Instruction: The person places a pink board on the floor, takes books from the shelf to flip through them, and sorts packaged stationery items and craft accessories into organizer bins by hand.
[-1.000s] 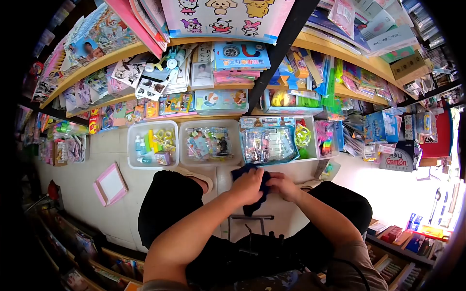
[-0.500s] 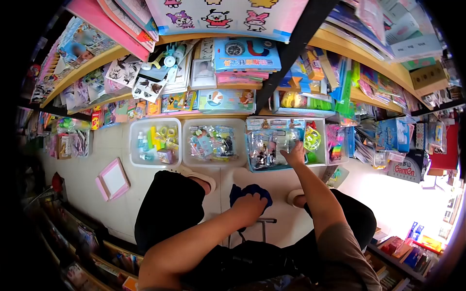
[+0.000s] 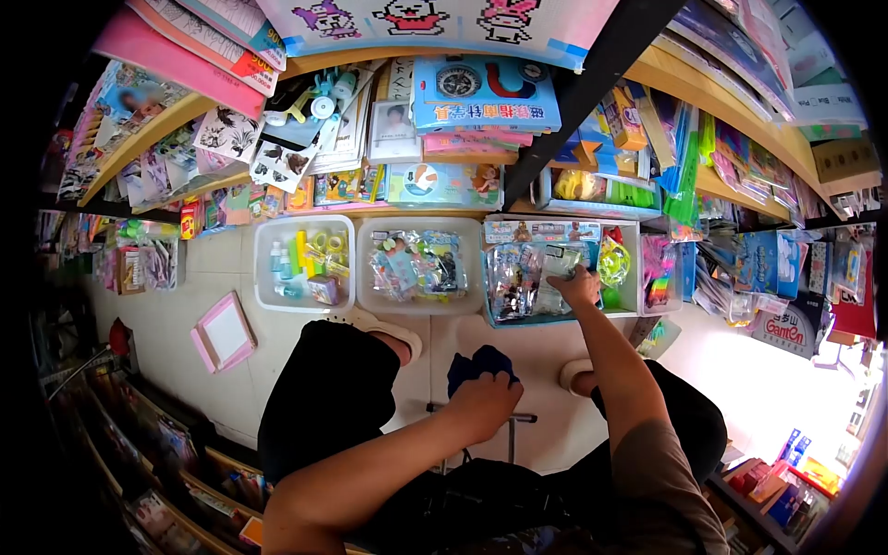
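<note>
My left hand is closed around a bunched dark blue cloth, held above the floor between my knees. My right hand reaches into a blue display box, its fingers pinched on the edge of a clear plastic packet. More packets with small dark items lie beside it in the same box. Left of the box, a translucent bin holds several colourful bagged items. Another white bin has yellow tape rolls and small blue bottles in it.
Shelves packed with books, cards and boxed kits rise just behind the bins. A white container with green toys adjoins the blue box. A pink-framed tray lies on the floor at left. A metal stool-like frame stands between my legs.
My right hand has gone from resting with spread fingers on the packets to pinching one clear packet, which has shifted. My left hand still holds the cloth. The view has shifted slightly.
</note>
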The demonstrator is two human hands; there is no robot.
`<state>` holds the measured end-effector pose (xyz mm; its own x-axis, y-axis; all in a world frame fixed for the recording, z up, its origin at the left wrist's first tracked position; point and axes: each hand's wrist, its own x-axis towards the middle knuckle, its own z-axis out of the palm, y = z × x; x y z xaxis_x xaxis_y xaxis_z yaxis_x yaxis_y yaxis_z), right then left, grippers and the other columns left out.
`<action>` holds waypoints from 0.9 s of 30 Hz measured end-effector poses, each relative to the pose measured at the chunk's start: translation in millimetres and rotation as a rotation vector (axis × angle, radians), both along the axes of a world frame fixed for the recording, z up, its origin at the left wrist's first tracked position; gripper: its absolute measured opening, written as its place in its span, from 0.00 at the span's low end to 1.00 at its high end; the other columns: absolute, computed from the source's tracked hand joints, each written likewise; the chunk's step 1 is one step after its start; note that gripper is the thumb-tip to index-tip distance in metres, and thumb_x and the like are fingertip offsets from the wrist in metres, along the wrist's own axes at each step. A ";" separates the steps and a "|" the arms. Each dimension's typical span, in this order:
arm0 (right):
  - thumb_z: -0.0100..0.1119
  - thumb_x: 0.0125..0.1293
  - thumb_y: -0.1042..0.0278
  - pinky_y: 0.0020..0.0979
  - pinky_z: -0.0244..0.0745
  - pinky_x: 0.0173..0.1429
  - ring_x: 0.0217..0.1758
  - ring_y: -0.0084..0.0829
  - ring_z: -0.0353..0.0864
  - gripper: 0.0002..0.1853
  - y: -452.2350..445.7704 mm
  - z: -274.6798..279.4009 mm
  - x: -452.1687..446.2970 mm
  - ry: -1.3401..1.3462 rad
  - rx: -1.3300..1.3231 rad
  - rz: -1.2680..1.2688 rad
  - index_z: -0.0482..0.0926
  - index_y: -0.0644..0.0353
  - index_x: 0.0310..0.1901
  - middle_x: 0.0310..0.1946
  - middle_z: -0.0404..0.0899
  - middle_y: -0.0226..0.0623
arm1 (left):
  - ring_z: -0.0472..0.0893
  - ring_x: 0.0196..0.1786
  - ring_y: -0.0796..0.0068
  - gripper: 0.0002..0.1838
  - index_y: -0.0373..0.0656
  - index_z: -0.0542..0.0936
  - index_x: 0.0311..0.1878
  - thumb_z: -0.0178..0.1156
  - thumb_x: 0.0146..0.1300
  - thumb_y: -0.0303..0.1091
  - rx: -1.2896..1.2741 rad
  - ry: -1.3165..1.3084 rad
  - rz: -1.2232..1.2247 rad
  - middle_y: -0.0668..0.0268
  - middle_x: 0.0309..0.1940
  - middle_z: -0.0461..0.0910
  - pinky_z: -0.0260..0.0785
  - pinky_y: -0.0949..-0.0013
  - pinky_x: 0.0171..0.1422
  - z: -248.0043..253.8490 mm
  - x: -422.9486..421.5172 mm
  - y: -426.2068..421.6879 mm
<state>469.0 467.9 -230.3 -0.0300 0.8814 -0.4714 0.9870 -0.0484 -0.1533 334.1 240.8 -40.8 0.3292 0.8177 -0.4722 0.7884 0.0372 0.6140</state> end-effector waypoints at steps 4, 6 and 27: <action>0.69 0.37 0.47 0.41 0.72 0.45 0.41 0.45 0.78 0.31 5.6 5.6 13.2 0.226 -0.037 0.065 0.75 0.63 0.39 0.36 0.78 0.50 | 0.74 0.42 0.55 0.21 0.38 0.69 0.46 0.58 0.45 0.25 -0.010 0.004 0.011 0.54 0.40 0.70 0.71 0.60 0.38 4.6 -2.1 -0.6; 0.69 0.39 0.53 0.39 0.73 0.40 0.33 0.44 0.80 0.26 6.1 -1.3 28.5 0.287 0.083 0.050 0.75 0.66 0.35 0.27 0.79 0.50 | 0.74 0.42 0.55 0.21 0.38 0.69 0.45 0.58 0.44 0.25 -0.024 0.014 -0.005 0.54 0.40 0.70 0.71 0.60 0.38 7.9 -4.2 1.8; 0.56 0.58 0.79 0.37 0.71 0.54 0.51 0.31 0.74 0.18 -108.0 218.4 53.0 1.410 -0.752 -0.535 0.70 0.56 0.51 0.48 0.74 0.33 | 0.78 0.34 0.64 0.30 0.32 0.76 0.37 0.54 0.54 0.58 0.056 -0.581 0.851 0.57 0.29 0.80 0.67 0.65 0.40 -0.2 -21.3 32.3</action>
<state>522.0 359.9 -11.9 -0.5582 0.5389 -0.6308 -0.0400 -0.7769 -0.6284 312.8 273.0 -41.0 -0.2034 0.9026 -0.3794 0.0956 0.4040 0.9098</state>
